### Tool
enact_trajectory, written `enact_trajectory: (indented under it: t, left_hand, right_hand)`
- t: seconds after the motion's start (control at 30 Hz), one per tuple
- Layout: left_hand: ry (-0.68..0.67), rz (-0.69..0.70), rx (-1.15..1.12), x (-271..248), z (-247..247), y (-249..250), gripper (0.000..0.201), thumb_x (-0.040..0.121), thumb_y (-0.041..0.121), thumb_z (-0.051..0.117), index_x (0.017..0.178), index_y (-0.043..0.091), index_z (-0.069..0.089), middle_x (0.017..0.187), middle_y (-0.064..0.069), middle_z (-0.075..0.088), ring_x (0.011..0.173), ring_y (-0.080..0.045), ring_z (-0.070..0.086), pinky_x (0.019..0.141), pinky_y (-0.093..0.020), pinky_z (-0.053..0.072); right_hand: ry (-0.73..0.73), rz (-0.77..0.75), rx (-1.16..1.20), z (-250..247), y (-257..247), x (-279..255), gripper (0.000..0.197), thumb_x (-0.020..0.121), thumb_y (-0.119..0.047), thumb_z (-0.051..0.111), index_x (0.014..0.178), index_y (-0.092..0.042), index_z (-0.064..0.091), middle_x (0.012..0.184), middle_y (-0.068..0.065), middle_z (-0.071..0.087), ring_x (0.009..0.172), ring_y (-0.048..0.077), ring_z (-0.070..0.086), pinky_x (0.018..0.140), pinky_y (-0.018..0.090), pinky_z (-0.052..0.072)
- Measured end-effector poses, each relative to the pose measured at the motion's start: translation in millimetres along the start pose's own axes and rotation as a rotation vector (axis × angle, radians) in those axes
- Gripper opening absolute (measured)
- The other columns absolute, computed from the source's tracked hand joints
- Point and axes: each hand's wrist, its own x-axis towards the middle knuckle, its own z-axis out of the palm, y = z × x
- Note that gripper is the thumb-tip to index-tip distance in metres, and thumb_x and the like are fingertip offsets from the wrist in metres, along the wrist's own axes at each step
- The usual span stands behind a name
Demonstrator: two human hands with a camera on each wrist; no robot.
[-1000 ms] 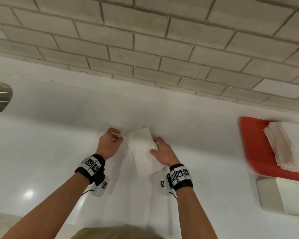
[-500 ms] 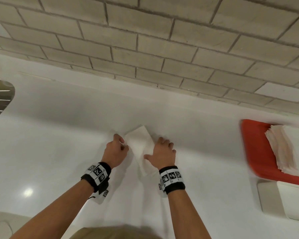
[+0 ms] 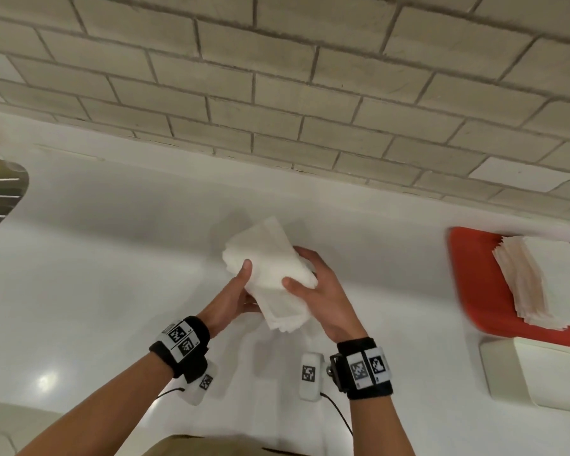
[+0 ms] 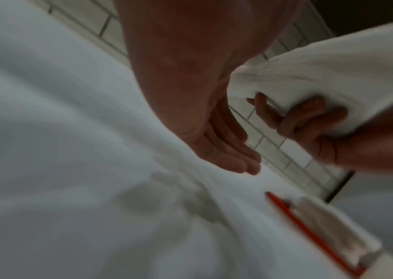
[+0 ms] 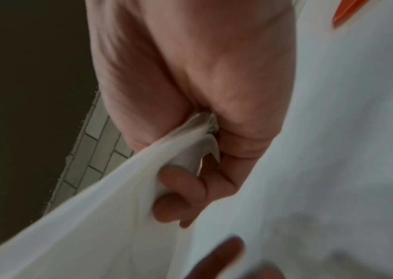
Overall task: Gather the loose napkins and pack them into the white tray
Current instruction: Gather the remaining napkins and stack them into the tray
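We hold a thick wad of loose white paper napkins [image 3: 270,278] above the middle of the glossy white tabletop [image 3: 112,291], clear of its surface. Our right hand [image 3: 320,291] grips the wad from its right side, thumb across the top and fingers curled underneath, as the right wrist view shows with the paper bunched in the palm [image 5: 190,147]. Our left hand [image 3: 231,301] has its thumb laid on top of the wad's left side; in the left wrist view its fingers [image 4: 226,151] lie straight and together, apart from the napkins [image 4: 322,75], so it steadies the wad and does not clasp it. Toward the tabletop's right edge sits a red plastic tray [image 3: 474,291] carrying a neat stack of white napkins [image 3: 547,281], and just in front of it, touching or almost touching its near rim, is the white rectangular tray [image 3: 540,373], well apart from the wad we hold. A pale brick wall [image 3: 277,77] runs along the tabletop's far edge. Both wrists wear black bands with printed square markers [image 3: 181,337].
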Motion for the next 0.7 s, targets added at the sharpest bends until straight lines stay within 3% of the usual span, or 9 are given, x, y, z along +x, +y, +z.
enact_trajectory:
  t: [0.07,0.13,0.23,0.3,0.4,0.5,0.53,0.6,0.7]
  left_hand:
    - [0.070,0.083,-0.181,6.0,14.7,0.1,0.049,0.109,0.048,0.051,0.146,0.016,0.059,0.138,-0.011,0.071,0.128,-0.031,0.068,0.106,-0.051,0.054]
    - [0.229,0.146,-0.152,14.1,28.7,1.9,0.038,0.100,0.022,0.074,0.134,0.007,0.067,0.128,-0.016,0.075,0.122,-0.039,0.071,0.105,-0.058,0.055]
    - [0.331,0.160,-0.085,22.7,44.0,-3.6,0.034,0.090,0.010,0.084,0.121,0.005,0.072,0.118,-0.017,0.078,0.116,-0.043,0.072,0.104,-0.059,0.057]
    - [0.342,0.179,0.012,23.5,60.6,-6.5,0.035,0.090,0.012,0.085,0.122,0.011,0.071,0.115,-0.012,0.079,0.114,-0.041,0.073,0.101,-0.056,0.059]
    - [0.290,0.183,0.110,25.1,100.6,-11.4,0.042,0.094,0.014,0.082,0.131,0.020,0.064,0.113,-0.009,0.081,0.107,-0.035,0.077,0.098,-0.057,0.060]
    - [0.171,0.217,0.200,28.0,163.0,-17.9,0.047,0.099,0.017,0.077,0.138,0.030,0.055,0.114,-0.005,0.081,0.108,-0.031,0.077,0.096,-0.055,0.062]
    - [0.132,0.247,0.228,29.5,188.4,-19.6,0.049,0.101,0.017,0.074,0.141,0.033,0.051,0.114,-0.002,0.081,0.108,-0.029,0.076,0.093,-0.051,0.063]
    - [0.071,0.327,0.276,34.1,242.2,-22.2,0.055,0.105,0.014,0.067,0.147,0.039,0.043,0.113,-0.001,0.080,0.104,-0.027,0.077,0.088,-0.046,0.064]
    - [0.047,0.446,0.383,46.6,324.3,-30.4,0.057,0.106,0.011,0.063,0.148,0.040,0.038,0.104,-0.007,0.079,0.092,-0.039,0.074,0.082,-0.051,0.061]
  right_hand:
    - [-0.050,0.052,-0.055,-9.2,4.8,-14.2,0.063,0.093,-0.014,0.085,0.146,-0.034,0.057,0.129,-0.001,0.075,0.114,0.016,0.075,0.095,0.041,0.065]
    - [-0.069,0.122,-0.131,-24.0,13.7,-32.5,0.071,0.085,-0.024,0.093,0.143,-0.037,0.055,0.127,-0.006,0.074,0.112,0.011,0.075,0.096,0.041,0.064]
    - [-0.032,0.193,-0.258,-56.6,28.1,-61.4,0.075,0.075,-0.033,0.099,0.136,-0.039,0.056,0.125,-0.010,0.073,0.115,0.010,0.072,0.102,0.043,0.060]
    - [0.115,0.174,-0.276,-85.1,35.4,-82.1,0.062,0.081,-0.028,0.095,0.129,-0.040,0.059,0.121,-0.009,0.074,0.113,0.016,0.072,0.099,0.041,0.060]
    - [0.423,0.047,-0.049,-125.9,39.6,-116.1,0.054,0.096,-0.010,0.080,0.132,-0.043,0.056,0.117,-0.003,0.078,0.115,0.025,0.073,0.092,0.039,0.062]
    - [0.511,-0.096,0.011,-165.7,30.5,-148.9,0.077,0.101,0.001,0.070,0.151,-0.047,0.037,0.122,-0.033,0.071,0.117,-0.002,0.069,0.097,0.024,0.057]
    - [0.522,-0.136,-0.056,-182.0,27.4,-159.5,0.082,0.099,0.004,0.070,0.155,-0.044,0.034,0.128,-0.038,0.065,0.122,-0.001,0.066,0.106,0.029,0.055]
    - [0.589,-0.192,-0.197,-221.5,26.0,-180.1,0.078,0.095,0.005,0.072,0.153,-0.036,0.040,0.142,-0.026,0.057,0.130,0.012,0.061,0.115,0.048,0.051]
    - [0.733,-0.252,-0.281,-294.5,24.7,-218.3,0.046,0.099,-0.004,0.071,0.133,-0.032,0.058,0.125,-0.022,0.066,0.112,0.005,0.065,0.100,0.046,0.057]
